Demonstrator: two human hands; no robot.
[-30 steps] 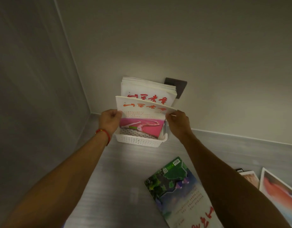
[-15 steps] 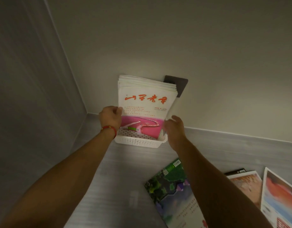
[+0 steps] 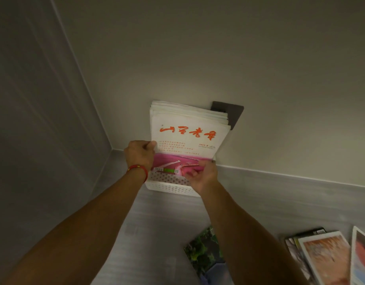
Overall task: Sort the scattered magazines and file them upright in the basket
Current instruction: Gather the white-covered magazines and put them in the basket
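Grey bench (image 3: 161, 223) in a wall corner: white perforated plastic basket (image 3: 169, 187) standing far, holding upright magazines. Left hand (image 3: 139, 154) and right hand (image 3: 200, 174) fingers pinching the front white-and-pink magazine (image 3: 187, 140), seating it. Next: fetching the green-covered magazine (image 3: 204, 254) lying near.

dim, warm-grey light throughout; brightest patch falls on the white magazine cover (image 3: 190, 134) and wall behind it. side wall (image 3: 33, 120) in deep shade. forearms dark, soft-edged. wide-angle bend curves the wall corner; magazines on the floor (image 3: 325, 256) at lower right smeared, out of focus
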